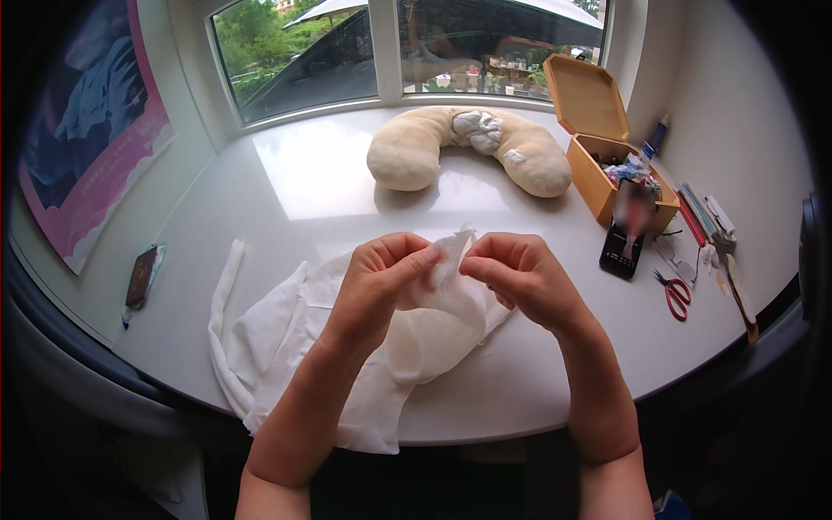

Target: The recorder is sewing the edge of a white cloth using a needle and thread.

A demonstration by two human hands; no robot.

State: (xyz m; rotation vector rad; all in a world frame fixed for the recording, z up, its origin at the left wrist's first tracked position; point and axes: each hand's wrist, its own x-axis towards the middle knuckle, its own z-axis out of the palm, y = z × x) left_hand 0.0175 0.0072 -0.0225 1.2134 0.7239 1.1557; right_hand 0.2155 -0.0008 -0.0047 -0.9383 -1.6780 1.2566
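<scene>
A white cloth garment (286, 338) lies in folds across the near part of the table, and one piece of it is lifted up between my hands. My left hand (390, 269) pinches this raised piece between thumb and fingers. Close beside its raised edge, my right hand (524, 273) has thumb and forefinger pressed together. Whatever is in that pinch, if anything, is too small to make out. The lower part of the cloth hangs over the table's front edge.
Beyond my hands rests a cream U-shaped neck pillow (403, 160) with white stuffing showing. On the right are an open wooden box (594, 178), a phone (622, 247), red-handled pliers (677, 297), glasses (680, 260) and several slim tools. A small packet (141, 277) lies at left.
</scene>
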